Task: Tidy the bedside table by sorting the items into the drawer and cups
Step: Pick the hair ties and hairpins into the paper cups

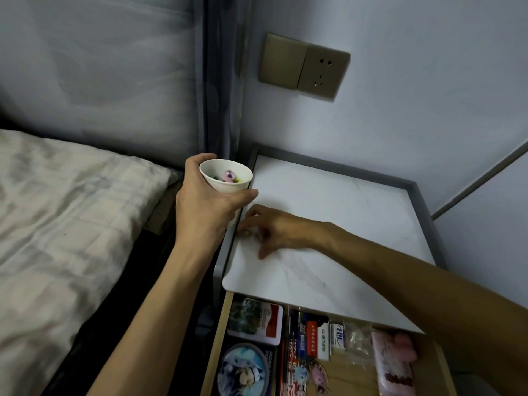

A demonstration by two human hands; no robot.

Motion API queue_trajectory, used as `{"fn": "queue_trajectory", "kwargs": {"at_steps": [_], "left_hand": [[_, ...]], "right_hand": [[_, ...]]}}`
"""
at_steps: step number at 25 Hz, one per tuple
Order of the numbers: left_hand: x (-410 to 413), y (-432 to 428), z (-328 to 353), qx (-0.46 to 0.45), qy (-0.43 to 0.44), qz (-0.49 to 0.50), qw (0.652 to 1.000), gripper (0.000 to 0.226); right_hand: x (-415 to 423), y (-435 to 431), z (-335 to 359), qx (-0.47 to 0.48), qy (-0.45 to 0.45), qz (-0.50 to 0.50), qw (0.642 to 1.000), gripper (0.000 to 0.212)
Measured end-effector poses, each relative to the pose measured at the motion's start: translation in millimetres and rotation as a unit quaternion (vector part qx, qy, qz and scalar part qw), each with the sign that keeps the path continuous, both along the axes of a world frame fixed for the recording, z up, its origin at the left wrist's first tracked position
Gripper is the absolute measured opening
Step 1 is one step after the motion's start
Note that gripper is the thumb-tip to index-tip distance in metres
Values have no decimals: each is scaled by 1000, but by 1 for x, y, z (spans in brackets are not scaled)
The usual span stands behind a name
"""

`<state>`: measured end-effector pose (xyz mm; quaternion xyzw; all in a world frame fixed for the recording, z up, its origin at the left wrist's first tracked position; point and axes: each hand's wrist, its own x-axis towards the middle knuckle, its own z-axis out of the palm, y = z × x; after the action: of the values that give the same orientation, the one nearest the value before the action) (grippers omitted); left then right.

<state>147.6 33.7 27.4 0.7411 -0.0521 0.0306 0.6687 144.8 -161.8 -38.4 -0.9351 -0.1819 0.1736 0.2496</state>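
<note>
1. Left hand (205, 207) is held up just off the left rear corner of the bedside table top (357, 224), fingers and thumb wrapped round a white paper cup (225, 178).
2. The cup is upright and clear of the table top. Small coloured beads (230, 175) lie in its bottom, pink, yellow and green among them.
3. Right hand (274, 230) reaches across the table top to its left edge, palm down and fingers bent over a couple of small pale pieces (247, 232). This part is blurred, so I cannot tell whether the fingers are actually pinching a piece or only touching it.
4. The two hands are close together but not touching, the left above and behind the right.
5. The drawer (220, 338) is pulled open below the front edge of the table top. Inside are a printed tin (257, 318), a round picture badge (245, 370), pens (294, 338), a boxed eraser (337, 338), cartoon charms (311, 375) and a pink packet (394, 364).
6. A wall socket (323, 71) sits on the wall above the table top, and a bed quilt (57, 210) lies to its left.
</note>
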Motion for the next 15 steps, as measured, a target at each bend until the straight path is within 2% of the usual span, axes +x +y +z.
{"fn": "queue_trajectory", "kwargs": {"at_steps": [6, 15], "left_hand": [[-3, -1, 1, -2, 4, -13, 1000, 80], [-10, -8, 3, 25, -2, -21, 999, 76]], "right_hand": [[-12, -2, -2, 54, -3, -64, 996, 26], [-46, -27, 6, -84, -8, -132, 988, 13]]}}
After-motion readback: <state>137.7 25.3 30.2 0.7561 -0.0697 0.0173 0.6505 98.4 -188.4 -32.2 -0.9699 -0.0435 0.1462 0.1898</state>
